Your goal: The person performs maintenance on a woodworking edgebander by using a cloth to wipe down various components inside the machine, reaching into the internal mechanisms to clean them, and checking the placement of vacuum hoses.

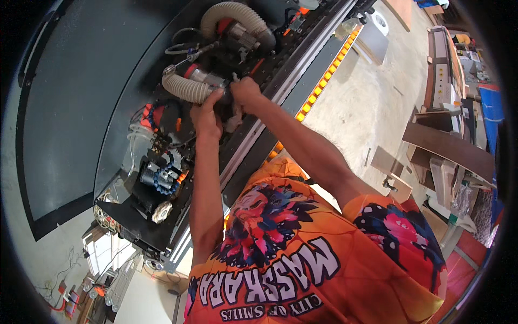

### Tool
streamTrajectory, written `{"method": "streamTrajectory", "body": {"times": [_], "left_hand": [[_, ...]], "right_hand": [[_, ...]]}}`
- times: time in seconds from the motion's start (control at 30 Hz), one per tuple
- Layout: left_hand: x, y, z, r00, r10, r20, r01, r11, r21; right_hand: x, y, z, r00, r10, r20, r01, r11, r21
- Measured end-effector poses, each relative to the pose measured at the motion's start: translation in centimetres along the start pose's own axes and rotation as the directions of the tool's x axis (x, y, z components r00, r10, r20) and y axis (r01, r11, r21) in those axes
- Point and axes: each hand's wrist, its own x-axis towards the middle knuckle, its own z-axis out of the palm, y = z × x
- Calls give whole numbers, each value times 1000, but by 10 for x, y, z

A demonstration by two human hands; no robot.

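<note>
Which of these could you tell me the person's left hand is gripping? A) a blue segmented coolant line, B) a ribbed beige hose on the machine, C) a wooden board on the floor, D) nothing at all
B: the left hand wraps the end of the ribbed beige hose, with the right hand close beside it on the machine head.

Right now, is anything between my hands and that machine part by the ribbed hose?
Nothing visible stands between. The left hand and the right hand are both already on the dark machine unit beside the ribbed beige hose. The hands hide the exact contact spot, so the grip itself can't be made out.
</note>
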Motion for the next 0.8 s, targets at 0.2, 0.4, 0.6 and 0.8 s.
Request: {"method": "streamTrajectory", "body": {"times": [0.2, 0.4, 0.6, 0.8], "left_hand": [[2, -13, 14, 1000, -1, 25, 1, 1000, 5], [-4, -8, 15, 996, 88, 24, -89, 996, 30], [-11, -1, 14, 1000, -19, 14, 19, 999, 30], [-9, -9, 18, 1000, 21, 18, -21, 1000, -4]], "right_hand": [[77, 45, -19, 657, -536, 531, 666, 80, -742], [55, 11, -17, 823, 109, 558, -317, 903, 290], [58, 15, -11, 744, 269, 612, -490, 842, 224], [96, 55, -12, 897, -72, 437, 94, 995, -29]]}}
